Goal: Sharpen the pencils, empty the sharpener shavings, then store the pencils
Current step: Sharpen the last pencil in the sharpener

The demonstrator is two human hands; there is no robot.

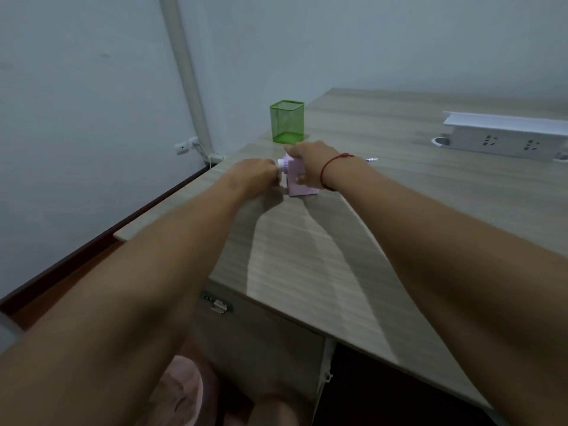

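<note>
Near the far left corner of the tabletop point(399, 210) stands the sharpener point(299, 182), a small lilac plastic box resting upright on its base. The right hand point(310, 161) clamps it from above, the grip closed round the body with the thumb on the near face. The left hand point(255, 175) is curled tight against the white knob point(281, 163) at the sharpener's left end; whether a pencil or a crank sits inside that grip cannot be told.

Judgement: the box is light, hard and smooth, so it is likely to skid or tip unless it is pressed down. It is best held across the body, clear of the shavings drawer.

Just behind the hands stands a green mesh cup point(287, 121), upright, with no contents visible. One pencil point(371, 160) lies beyond the right wrist, only its tip showing. A white power strip point(504, 139) sits well apart at the right. Nothing blocks the path to the cup.
</note>
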